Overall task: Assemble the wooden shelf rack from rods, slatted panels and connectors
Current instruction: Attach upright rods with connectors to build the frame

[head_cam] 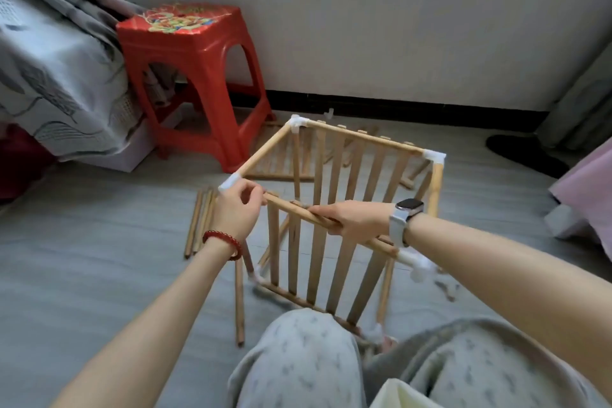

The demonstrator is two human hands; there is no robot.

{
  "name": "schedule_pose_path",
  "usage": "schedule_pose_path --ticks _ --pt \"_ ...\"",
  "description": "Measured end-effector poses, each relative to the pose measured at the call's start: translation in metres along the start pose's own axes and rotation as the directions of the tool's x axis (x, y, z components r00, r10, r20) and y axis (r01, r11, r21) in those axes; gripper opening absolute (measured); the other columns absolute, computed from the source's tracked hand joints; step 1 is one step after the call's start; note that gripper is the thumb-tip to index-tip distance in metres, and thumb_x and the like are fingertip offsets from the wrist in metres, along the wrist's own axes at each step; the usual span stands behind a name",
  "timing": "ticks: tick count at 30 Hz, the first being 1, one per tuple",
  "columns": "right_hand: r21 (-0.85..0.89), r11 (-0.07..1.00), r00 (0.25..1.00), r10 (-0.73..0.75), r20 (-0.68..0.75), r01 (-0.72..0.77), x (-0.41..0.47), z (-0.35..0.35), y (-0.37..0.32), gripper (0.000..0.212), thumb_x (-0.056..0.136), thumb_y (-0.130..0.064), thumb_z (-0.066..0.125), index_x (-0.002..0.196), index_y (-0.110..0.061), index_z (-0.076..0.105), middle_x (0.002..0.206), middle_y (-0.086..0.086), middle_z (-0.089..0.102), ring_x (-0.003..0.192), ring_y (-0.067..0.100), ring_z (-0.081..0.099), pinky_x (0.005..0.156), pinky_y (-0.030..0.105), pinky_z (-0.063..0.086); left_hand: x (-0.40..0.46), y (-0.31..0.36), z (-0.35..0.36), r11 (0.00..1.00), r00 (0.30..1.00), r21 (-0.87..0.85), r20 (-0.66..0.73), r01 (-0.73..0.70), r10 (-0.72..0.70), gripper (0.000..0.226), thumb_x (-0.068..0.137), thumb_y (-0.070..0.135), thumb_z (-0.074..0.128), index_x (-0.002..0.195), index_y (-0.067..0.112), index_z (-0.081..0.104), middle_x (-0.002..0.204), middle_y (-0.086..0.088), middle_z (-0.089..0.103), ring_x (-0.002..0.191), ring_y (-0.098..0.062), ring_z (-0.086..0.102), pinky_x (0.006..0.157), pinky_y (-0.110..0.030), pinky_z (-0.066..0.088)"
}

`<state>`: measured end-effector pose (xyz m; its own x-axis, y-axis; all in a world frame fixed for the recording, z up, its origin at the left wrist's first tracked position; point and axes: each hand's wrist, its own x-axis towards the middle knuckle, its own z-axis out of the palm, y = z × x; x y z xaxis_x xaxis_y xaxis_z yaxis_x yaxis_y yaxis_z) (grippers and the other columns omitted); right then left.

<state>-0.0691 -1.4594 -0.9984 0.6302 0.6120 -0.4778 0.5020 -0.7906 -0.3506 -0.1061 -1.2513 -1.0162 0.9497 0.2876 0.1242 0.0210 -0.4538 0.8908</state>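
Hands: your left hand (239,209) pinches the connector (229,181) | right hand (352,220) grips the rod (299,208) | rack (334,209) stands on the floor (99,242) | light, wobbly; hold near joints, not slats.

Grey wood-look floor (99,275) carries everything here. A bundle of loose rods (198,222) lies left of the half-built rack (331,209), which stands on the floor — one single rod (239,301) lies nearer. A slatted panel (281,156) lies flat beyond, beside the red plastic stool (195,76).
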Motion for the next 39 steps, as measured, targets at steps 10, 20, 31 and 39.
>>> schedule_pose_path --ticks 10,20,31,39 --pt "-0.352 0.899 0.956 0.191 -0.221 -0.261 -0.023 0.009 0.048 0.044 0.090 -0.007 0.043 0.129 -0.027 0.040 0.117 0.001 0.046 0.101 0.020 0.048 0.082 0.035 0.045 0.005 -0.047 0.021 0.890 0.931 0.366 0.331 -0.274 0.150 0.025 0.098 0.014 0.039 0.104 0.013 0.063 0.143 -0.003 0.039 0.135 -0.020 0.026 0.114 -0.035 0.020" --pt "-0.139 0.989 0.960 0.001 -0.281 -0.041 0.040 0.024 0.003 0.036 0.093 -0.027 0.042 0.128 -0.028 0.045 0.112 -0.003 0.047 0.090 0.015 0.046 0.080 0.033 0.038 0.014 -0.021 0.057 0.908 0.891 -0.001 0.192 0.420 -0.412 0.054 0.099 0.020 0.038 0.146 0.022 0.012 0.114 -0.012 0.058 0.083 -0.018 0.057 0.069 -0.029 0.046" --pt "-0.166 0.984 0.902 -0.127 -0.413 0.062 0.052 0.031 0.011 0.016 0.092 -0.039 0.048 0.091 -0.026 0.056 0.080 -0.013 0.043 0.068 0.012 0.049 0.050 0.023 0.029 0.027 -0.028 0.072 0.870 0.905 0.252 -0.060 0.423 -0.422 0.021 0.097 0.026 0.043 0.109 0.008 0.043 0.088 -0.005 0.049 0.064 -0.015 0.047 0.047 -0.024 0.031" --pt "-0.143 0.987 0.913 -0.126 -0.387 0.075 0.043 0.040 0.016 0.019 0.090 -0.043 0.052 0.088 -0.025 0.055 0.081 -0.012 0.046 0.065 0.009 0.043 0.051 0.024 0.029 0.029 -0.035 0.081 0.860 0.914 0.316 -0.066 0.400 -0.401 0.017 0.098 0.029 0.040 0.099 0.013 0.037 0.072 0.002 0.045 0.068 -0.021 0.049 0.073 -0.037 0.043"
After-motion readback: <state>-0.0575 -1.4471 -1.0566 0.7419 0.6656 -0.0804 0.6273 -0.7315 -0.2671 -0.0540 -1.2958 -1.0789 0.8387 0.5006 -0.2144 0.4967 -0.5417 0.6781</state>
